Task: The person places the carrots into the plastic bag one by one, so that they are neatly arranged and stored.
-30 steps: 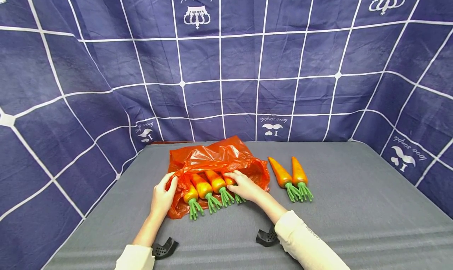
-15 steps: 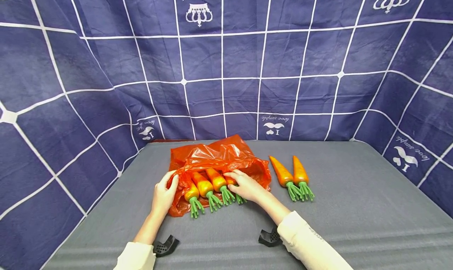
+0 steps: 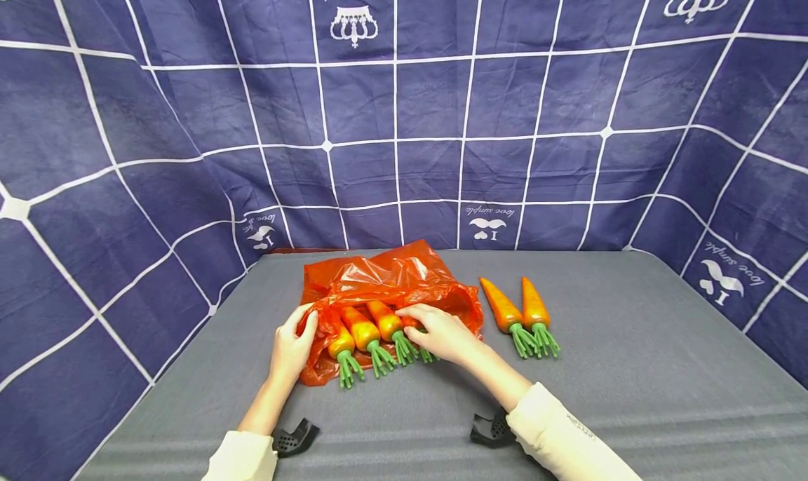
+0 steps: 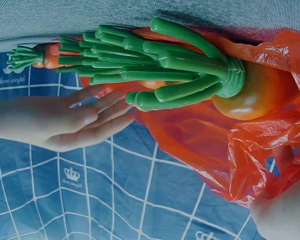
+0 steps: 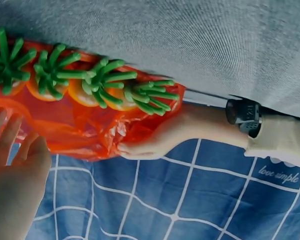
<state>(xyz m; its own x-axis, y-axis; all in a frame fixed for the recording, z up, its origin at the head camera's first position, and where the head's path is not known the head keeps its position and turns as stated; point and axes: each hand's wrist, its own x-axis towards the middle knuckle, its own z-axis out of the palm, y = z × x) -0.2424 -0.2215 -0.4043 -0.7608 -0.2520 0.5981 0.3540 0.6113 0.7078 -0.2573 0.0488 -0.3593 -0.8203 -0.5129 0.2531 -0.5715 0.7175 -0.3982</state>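
Note:
A red plastic bag (image 3: 379,278) lies on the table with its mouth toward me. Several orange carrots (image 3: 362,332) with green stalks lie side by side in the mouth, their stalks sticking out. My left hand (image 3: 292,342) pinches the bag's left edge between thumb and fingers. Over the rightmost carrot in the bag, partly hiding it, is my right hand (image 3: 435,330). The right wrist view shows this right hand (image 5: 17,165) with fingers extended and apart, gripping nothing. The carrots' tips are hidden inside the bag.
Two more carrots (image 3: 501,306) lie on the grey tabletop (image 3: 618,341) to the right of the bag. A blue curtain (image 3: 429,116) with white lines hangs behind and at both sides. Black camera mounts (image 3: 297,439) sit at both wrists.
My right forearm and wrist have shifted slightly to the right, while the fingers stay over the rightmost bagged carrot. The left hand keeps its hold on the bag.

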